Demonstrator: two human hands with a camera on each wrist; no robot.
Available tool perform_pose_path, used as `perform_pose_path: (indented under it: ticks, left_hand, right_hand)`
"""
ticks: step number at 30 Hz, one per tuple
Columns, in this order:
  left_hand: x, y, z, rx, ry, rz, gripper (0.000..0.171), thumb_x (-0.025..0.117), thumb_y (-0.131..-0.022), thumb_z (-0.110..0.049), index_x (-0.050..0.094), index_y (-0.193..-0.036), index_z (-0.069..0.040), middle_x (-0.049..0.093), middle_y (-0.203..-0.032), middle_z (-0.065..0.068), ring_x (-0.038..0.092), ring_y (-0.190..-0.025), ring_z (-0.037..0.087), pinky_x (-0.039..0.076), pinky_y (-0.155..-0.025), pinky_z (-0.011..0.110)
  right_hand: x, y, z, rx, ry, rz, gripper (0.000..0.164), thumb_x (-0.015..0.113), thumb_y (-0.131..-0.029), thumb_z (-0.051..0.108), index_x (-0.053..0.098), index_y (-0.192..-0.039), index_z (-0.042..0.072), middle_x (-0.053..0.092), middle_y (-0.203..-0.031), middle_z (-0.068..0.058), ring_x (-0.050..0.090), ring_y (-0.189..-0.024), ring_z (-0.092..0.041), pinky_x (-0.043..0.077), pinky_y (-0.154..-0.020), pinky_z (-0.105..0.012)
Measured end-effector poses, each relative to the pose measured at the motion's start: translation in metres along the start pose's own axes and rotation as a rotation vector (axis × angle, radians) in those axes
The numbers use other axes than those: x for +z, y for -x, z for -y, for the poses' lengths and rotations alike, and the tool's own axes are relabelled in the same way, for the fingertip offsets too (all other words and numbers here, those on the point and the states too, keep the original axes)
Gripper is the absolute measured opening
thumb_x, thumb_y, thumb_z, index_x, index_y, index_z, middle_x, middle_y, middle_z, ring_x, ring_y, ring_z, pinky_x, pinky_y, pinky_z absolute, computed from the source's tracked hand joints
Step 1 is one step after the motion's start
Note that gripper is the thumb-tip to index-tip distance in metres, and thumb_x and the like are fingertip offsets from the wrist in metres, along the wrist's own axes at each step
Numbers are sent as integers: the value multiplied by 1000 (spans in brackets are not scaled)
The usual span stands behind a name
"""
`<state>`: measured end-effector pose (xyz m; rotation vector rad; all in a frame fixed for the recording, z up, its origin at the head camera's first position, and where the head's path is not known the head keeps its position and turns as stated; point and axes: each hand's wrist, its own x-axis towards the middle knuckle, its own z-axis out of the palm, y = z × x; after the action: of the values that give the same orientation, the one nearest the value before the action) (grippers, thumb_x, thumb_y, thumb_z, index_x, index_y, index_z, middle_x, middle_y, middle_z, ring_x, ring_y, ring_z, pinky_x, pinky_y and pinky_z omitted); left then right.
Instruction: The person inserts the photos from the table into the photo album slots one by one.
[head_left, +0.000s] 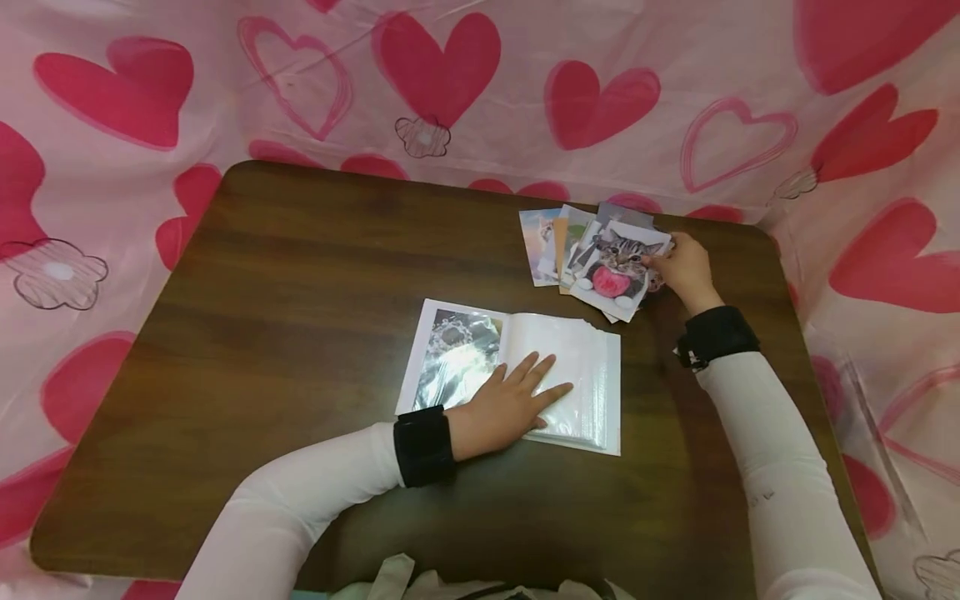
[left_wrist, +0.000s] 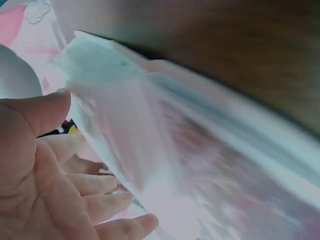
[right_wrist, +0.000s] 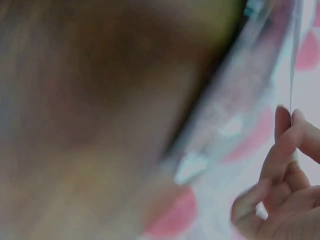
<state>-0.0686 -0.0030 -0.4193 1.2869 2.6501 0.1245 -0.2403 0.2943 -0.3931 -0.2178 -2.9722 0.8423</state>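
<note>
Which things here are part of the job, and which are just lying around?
In use:
open white album with clear plastic pockets, under the left fingers
kitten picture with pink heart, pinched in right fingers
fanned colourful pictures

Just around:
brown round-cornered table
pink heart-printed cloth
black wristbands

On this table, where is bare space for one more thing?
The table is widely bare between its left edge and the open album. Another patch lies beyond the album, left of the photos. Crowded: the photos, one in the right hand; the album, under the left hand.
</note>
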Motion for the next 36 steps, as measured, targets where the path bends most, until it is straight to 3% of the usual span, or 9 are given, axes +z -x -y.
perform_pose_path:
  ticks: [2,5,7,10,13,17,27,32,36]
  left_hand:
    - [1,-5,-2,18,8,9,60,52,-96,-38,31,-151,-24,23,-157,15,19,-142,30,41,-102,52]
    - [3,-8,-3,31,20,2,59,54,-95,-35,35,-149,-23,27,-156,13,22,-141,29,42,-102,50]
    - [6,-8,-3,30,18,-15,57,56,-94,-34,39,-147,-22,31,-154,12,25,-140,28,42,-101,49]
    - [8,-4,-3,16,14,-28,55,57,-93,-34,42,-145,-22,34,-154,10,27,-140,28,43,-100,49]
    - [11,-3,-5,-6,7,-38,55,56,-93,-34,42,-145,-24,33,-154,8,25,-140,28,42,-102,49]
    - [10,-4,-10,-16,-3,-59,54,56,-93,-34,43,-145,-24,35,-154,8,26,-140,28,41,-102,49]
    - [9,-6,-13,-21,12,-65,55,57,-93,-33,43,-145,-23,34,-154,10,26,-140,29,39,-104,50]
    - [12,-7,-13,-9,7,-94,55,59,-92,-33,45,-144,-22,36,-152,11,30,-138,29,41,-102,51]
    - [12,-8,-13,-10,2,-89,55,58,-92,-33,44,-144,-23,36,-153,11,29,-139,29,41,-102,50]
  right_hand:
    - [-14,5,3,-18,-37,24,64,67,-87,16,37,-134,-17,68,-79,-23,63,-60,-19,45,-51,-26]
    - [-28,14,14,-29,-166,34,55,68,-87,17,45,-126,-15,64,-58,8,55,-44,2,36,-40,-14]
    - [-27,19,24,-50,-319,62,43,68,-87,13,53,-116,-14,59,-52,22,53,-44,7,37,-40,-11]
    - [-12,27,39,-73,-602,171,10,64,-88,3,64,-91,-6,65,-52,19,60,-48,2,45,-44,-10]
    - [6,31,49,-50,-781,287,10,60,-90,-1,67,-84,3,71,-57,9,66,-53,-5,53,-49,-14]
    - [21,34,55,2,-765,329,10,58,-93,6,64,-85,3,70,-55,10,65,-50,-4,52,-45,-14]
    - [28,32,56,30,-701,287,16,57,-95,12,59,-89,-3,68,-51,14,65,-51,-2,50,-43,-14]
    - [28,35,55,64,-763,304,10,55,-95,4,54,-96,-6,67,-54,13,65,-52,-2,51,-44,-14]
    - [29,35,58,101,-850,271,4,54,-94,0,55,-93,-4,68,-54,11,65,-48,-3,49,-39,-15]
